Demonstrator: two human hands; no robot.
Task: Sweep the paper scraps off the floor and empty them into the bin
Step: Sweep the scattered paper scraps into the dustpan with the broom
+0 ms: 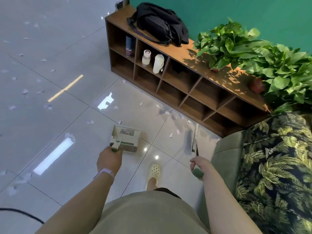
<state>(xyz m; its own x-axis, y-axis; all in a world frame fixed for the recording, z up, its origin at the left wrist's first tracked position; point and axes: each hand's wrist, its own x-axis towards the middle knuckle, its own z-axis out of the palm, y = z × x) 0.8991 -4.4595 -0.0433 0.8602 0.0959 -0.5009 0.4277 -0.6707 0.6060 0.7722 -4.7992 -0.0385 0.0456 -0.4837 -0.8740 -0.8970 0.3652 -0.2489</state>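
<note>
Paper scraps (25, 91) lay scattered over the glossy grey floor (50, 48), small torn white bits, thickest out to the left and thinner near the wooden shelf (185, 92), with a few (170, 135) between the dustpan and the broom. None of them touched either hand; all lay ahead of the person or off to the left.

The dustpan (125, 138), pale with green trim and a printed label inside, sat low at the floor with its mouth facing away from the person. I could not tell whether any scraps were in it. The left hand (109, 159) was clenched round its short green handle, a pale band on the wrist. The right hand (198, 163) gripped the green end of the broom (195, 139), whose dark bristles met the floor just in front of the shelf, to the right of the dustpan.

The shelf's cubbies held a dark bottle (130, 46) in one upper compartment and two white bottles (152, 62) in the next one; a black bag (160, 22) and leafy potted plants (236, 46) stood on top. A foot in a cream clog (154, 172) rested between the two arms.
</note>
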